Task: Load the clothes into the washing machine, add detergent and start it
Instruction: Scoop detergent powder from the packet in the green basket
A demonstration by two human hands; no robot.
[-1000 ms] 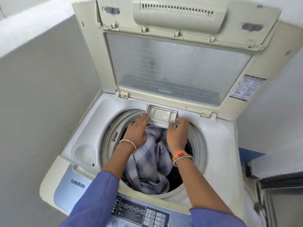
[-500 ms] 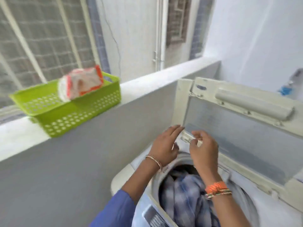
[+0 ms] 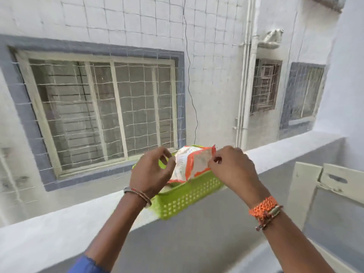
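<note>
I'm on a home balcony: parapet (image 3: 59,229) at six, netting (image 3: 137,95), neighbour's window (image 3: 102,111) at eleven, washer lid (image 3: 334,186) at four.

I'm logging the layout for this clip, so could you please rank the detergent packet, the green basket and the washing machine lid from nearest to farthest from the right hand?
1. Detergent packet: at the right hand's fingertips, in the basket.
2. Green basket: just below, on the ledge.
3. Washing machine lid: far right, raised.
</note>
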